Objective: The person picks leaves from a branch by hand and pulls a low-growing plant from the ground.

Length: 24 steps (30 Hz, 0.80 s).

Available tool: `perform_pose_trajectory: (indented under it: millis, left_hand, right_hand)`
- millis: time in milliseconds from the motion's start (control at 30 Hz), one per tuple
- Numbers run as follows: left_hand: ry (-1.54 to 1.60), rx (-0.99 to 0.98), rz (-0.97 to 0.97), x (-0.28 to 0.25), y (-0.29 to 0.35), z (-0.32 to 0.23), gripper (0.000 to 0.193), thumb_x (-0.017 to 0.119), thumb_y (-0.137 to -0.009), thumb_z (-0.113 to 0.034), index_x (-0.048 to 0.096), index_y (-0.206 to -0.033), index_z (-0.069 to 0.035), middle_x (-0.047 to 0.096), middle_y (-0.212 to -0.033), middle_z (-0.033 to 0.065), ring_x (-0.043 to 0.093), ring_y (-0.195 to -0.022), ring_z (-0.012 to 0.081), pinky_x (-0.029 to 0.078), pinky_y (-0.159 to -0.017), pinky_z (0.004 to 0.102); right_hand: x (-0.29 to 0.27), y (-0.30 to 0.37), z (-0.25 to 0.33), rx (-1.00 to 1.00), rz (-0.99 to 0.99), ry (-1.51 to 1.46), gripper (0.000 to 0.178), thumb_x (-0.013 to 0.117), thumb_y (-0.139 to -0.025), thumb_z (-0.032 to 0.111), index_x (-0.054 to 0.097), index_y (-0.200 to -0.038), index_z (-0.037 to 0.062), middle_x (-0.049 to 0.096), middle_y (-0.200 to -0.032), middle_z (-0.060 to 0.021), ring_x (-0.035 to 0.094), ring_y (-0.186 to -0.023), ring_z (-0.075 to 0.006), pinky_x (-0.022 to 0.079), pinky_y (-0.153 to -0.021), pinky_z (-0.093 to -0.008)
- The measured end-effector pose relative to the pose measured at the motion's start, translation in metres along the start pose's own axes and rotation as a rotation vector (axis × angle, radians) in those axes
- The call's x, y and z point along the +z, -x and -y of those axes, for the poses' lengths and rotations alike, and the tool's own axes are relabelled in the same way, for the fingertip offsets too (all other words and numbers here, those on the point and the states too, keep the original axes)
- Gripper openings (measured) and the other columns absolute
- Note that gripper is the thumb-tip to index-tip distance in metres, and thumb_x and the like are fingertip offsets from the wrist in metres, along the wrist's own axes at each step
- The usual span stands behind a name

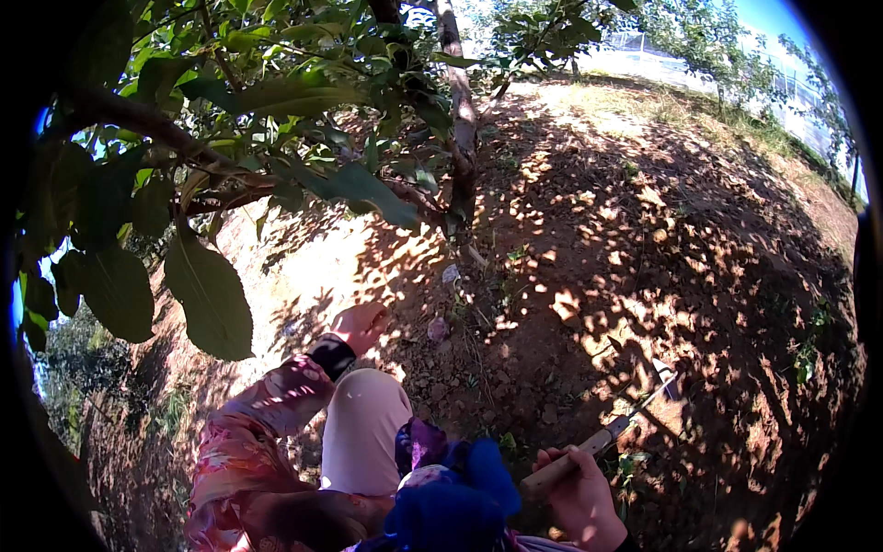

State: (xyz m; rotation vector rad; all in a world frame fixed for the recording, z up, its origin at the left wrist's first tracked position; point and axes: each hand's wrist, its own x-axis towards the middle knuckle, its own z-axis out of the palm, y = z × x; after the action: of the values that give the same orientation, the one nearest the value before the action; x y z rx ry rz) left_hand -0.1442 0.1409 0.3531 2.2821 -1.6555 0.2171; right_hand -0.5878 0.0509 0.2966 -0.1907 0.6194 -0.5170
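My right hand (581, 501) is wrapped round the wooden handle of a small hand hoe (598, 442) at the lower right. The hoe's thin metal neck slants up to the right, and its blade (666, 375) is at or just above the shaded soil; contact is unclear. My left hand (361, 327) is closed in a loose fist beyond my bent knee (365, 414), over bare ground. Its fingertips are turned away, so anything inside is hidden. A small pinkish lump (438, 328) lies on the soil to its right.
A tree trunk (463, 138) rises ahead, with a pale scrap (451, 274) near its base. Low leafy branches (210, 294) hang at the upper left, close to my left arm. Dry stems stand by the trunk. More trees (708, 55) and a fence are far right.
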Motion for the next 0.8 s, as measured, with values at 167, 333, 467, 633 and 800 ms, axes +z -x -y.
perform_pose_trajectory:
  millis: [167,333,467,633,800]
  left_hand:
    - [-0.626,-0.582,0.273,-0.043,0.203,0.210,0.048,0.061,-0.080,-0.043,0.058,-0.117,-0.011,0.058,-0.119,0.0127,0.049,-0.116,0.0311,0.038,-0.097,0.0468]
    - [-0.343,-1.322,0.591,-0.035,0.358,0.253,0.064,0.055,-0.082,-0.057,0.051,-0.128,-0.012,0.059,-0.120,0.0182,0.048,-0.120,0.0367,0.030,-0.106,0.0501]
    - [-0.381,-0.972,1.188,0.037,0.387,0.188,0.064,0.057,-0.081,-0.056,0.050,-0.129,-0.014,0.058,-0.120,0.0164,0.047,-0.122,0.0337,0.027,-0.107,0.0507]
    - [-0.562,-0.682,1.031,0.049,0.364,0.163,0.061,0.060,-0.080,-0.051,0.049,-0.131,-0.020,0.058,-0.119,0.0129,0.047,-0.121,0.0294,0.025,-0.107,0.0527]
    - [-0.637,-0.510,0.287,-0.018,0.276,0.166,0.039,0.061,-0.081,-0.024,0.055,-0.118,-0.013,0.056,-0.116,0.0090,0.046,-0.117,0.0264,0.033,-0.101,0.0415]
  right_hand:
    - [0.004,0.005,-0.004,0.160,0.071,-0.065,0.016,0.050,-0.096,0.022,0.053,-0.093,0.0068,0.059,-0.083,-0.0071,0.059,-0.078,-0.0186,0.051,-0.070,-0.0330]
    - [0.003,0.007,-0.003,0.265,-0.001,-0.125,0.020,0.051,-0.096,0.026,0.051,-0.097,0.0064,0.051,-0.079,-0.0029,0.049,-0.065,-0.0128,0.043,-0.059,-0.0264]
    - [0.000,0.006,-0.002,0.280,-0.061,-0.171,0.022,0.053,-0.095,0.028,0.051,-0.098,0.0057,0.047,-0.076,-0.0009,0.045,-0.063,-0.0106,0.039,-0.055,-0.0246]
    - [-0.013,0.004,-0.003,0.348,0.011,-0.135,0.020,0.051,-0.094,0.025,0.051,-0.096,0.0051,0.051,-0.076,-0.0022,0.050,-0.063,-0.0112,0.044,-0.060,-0.0274]
    - [0.003,0.014,-0.002,0.323,-0.077,-0.125,0.019,0.048,-0.094,0.025,0.049,-0.097,0.0067,0.040,-0.068,0.0015,0.038,-0.051,-0.0074,0.033,-0.045,-0.0241]
